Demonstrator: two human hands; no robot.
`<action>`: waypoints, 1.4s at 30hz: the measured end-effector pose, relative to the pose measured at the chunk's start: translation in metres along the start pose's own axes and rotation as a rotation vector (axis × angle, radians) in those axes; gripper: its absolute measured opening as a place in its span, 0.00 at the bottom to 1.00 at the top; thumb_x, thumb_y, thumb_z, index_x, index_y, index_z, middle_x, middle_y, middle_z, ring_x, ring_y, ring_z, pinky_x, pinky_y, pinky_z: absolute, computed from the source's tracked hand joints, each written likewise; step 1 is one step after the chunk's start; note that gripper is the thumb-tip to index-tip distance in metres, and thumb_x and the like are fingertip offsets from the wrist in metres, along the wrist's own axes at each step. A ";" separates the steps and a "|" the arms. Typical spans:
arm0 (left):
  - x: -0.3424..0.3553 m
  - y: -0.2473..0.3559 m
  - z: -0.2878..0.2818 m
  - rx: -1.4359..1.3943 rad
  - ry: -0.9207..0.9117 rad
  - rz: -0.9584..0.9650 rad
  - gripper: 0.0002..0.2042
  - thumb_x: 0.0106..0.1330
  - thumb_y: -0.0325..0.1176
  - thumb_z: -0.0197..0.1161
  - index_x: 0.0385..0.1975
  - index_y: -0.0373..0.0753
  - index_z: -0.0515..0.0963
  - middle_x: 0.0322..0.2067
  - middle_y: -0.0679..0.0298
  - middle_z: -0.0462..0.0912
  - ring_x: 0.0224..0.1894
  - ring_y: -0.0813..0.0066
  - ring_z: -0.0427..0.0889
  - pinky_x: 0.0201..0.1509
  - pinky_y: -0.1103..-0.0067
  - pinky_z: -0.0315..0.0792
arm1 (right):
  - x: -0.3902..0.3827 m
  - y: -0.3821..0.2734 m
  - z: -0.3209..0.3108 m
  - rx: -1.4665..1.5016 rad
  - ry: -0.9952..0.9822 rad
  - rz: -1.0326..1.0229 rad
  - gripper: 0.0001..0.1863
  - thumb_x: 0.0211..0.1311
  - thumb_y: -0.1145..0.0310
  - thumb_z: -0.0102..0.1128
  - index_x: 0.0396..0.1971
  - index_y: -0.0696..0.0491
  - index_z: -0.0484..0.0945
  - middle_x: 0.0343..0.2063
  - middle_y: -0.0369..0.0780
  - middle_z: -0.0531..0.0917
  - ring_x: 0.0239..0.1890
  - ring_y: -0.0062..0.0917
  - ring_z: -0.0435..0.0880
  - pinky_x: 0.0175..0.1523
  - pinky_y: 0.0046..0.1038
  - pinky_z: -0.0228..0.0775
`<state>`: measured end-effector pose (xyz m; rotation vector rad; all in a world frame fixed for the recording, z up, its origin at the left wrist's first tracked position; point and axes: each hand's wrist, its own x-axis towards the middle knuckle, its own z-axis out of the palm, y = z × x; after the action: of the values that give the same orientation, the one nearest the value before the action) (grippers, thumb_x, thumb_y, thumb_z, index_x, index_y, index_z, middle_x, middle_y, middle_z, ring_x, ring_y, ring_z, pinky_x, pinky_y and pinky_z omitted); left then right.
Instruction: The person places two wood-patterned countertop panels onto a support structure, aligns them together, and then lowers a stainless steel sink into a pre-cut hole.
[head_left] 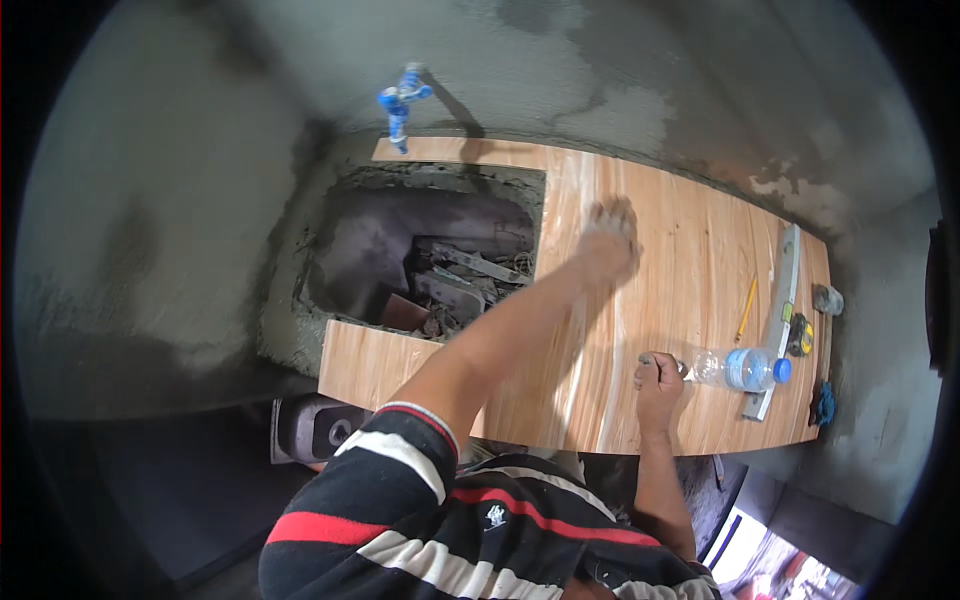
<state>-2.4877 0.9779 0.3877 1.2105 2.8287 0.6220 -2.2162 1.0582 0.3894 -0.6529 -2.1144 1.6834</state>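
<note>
Running along the grey wall (620,85), wood-grain panel (700,260) bears a level (785,275) nr its R end, a clear bottle (746,370) lying across it, L hand (610,245) laid flat, + R hand (658,383) curled nr bottle, can't tell if gripping.

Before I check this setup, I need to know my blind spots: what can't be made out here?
In the head view:
What the right hand may hold: curled fingers hide it.
Palm of the left hand: its back hides it.
Part of the opening: the left forearm covers it.
The dark object at right: cut off by the fisheye rim.
</note>
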 end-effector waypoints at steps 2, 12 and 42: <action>-0.045 0.009 0.001 -0.023 0.023 0.041 0.35 0.71 0.47 0.50 0.70 0.26 0.61 0.75 0.44 0.54 0.78 0.50 0.49 0.79 0.54 0.43 | 0.001 -0.007 0.005 0.038 -0.022 0.041 0.05 0.69 0.73 0.61 0.35 0.59 0.81 0.25 0.34 0.80 0.26 0.13 0.75 0.32 0.18 0.68; -0.228 0.061 -0.033 -0.041 -0.087 0.084 0.32 0.68 0.42 0.56 0.67 0.26 0.65 0.73 0.46 0.59 0.76 0.50 0.56 0.78 0.55 0.49 | 0.011 -0.009 0.013 0.060 -0.064 0.040 0.06 0.72 0.73 0.54 0.36 0.59 0.78 0.21 0.33 0.74 0.22 0.13 0.71 0.27 0.18 0.64; -0.442 -0.020 -0.114 0.136 0.283 -0.600 0.37 0.66 0.44 0.66 0.71 0.29 0.62 0.74 0.39 0.55 0.77 0.37 0.48 0.77 0.48 0.45 | 0.084 -0.032 0.077 -0.357 0.101 -0.267 0.12 0.70 0.63 0.60 0.34 0.56 0.82 0.25 0.39 0.84 0.29 0.24 0.81 0.36 0.31 0.72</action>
<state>-2.2087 0.6178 0.4189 0.2372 3.2611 0.6017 -2.3320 1.0375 0.4030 -0.5103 -2.3289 1.1225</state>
